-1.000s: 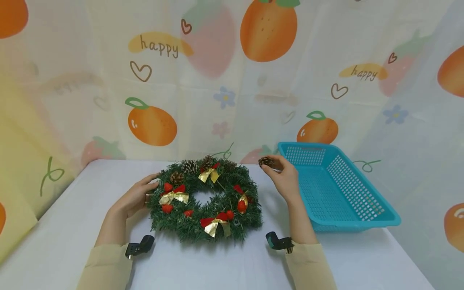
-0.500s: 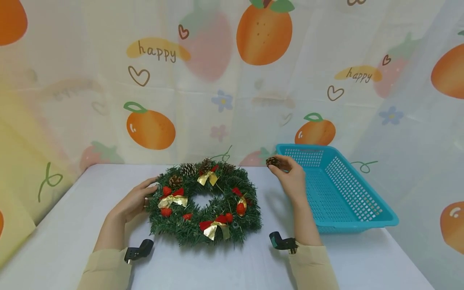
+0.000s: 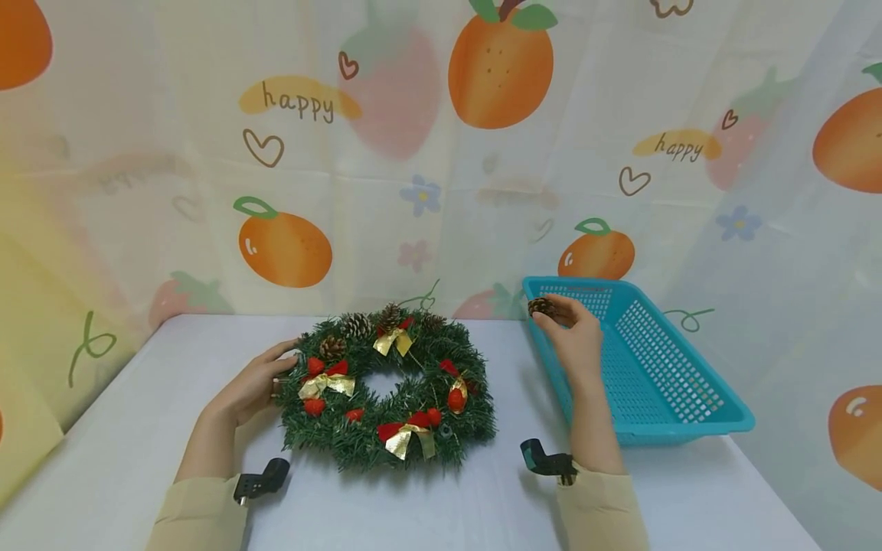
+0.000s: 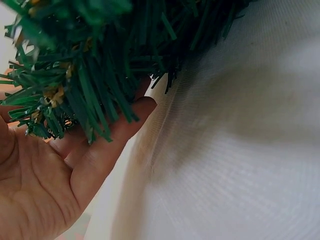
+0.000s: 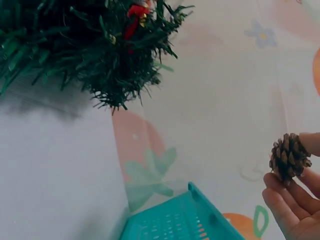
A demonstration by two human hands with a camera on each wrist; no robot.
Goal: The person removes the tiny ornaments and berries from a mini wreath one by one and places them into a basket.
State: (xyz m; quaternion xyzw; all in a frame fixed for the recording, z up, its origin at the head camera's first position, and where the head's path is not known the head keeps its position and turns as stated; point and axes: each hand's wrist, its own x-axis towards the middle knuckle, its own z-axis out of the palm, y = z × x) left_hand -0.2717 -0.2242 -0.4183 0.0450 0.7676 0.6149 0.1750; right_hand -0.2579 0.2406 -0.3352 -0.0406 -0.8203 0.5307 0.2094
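Fruit-printed cloth (image 3: 482,237) hangs behind as, from afar, I have the left hand (image 3: 253,383) gripping the wreath (image 3: 331,435) to its right, then a pine cone (image 3: 541,308) pinched by the right hand (image 3: 577,340), with the blue basket (image 3: 641,390) to that grip's right.

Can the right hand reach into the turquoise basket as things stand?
Probably yes: the right hand, holding a pine cone, overlaps the left rim of the turquoise basket in the head view, and nothing visible covers the open top.

A pale fabric backdrop (image 3: 482,252), printed with oranges (image 3: 501,69) and blue flowers (image 3: 420,196), hangs behind a white table (image 3: 468,513). Its left side looks yellowish.
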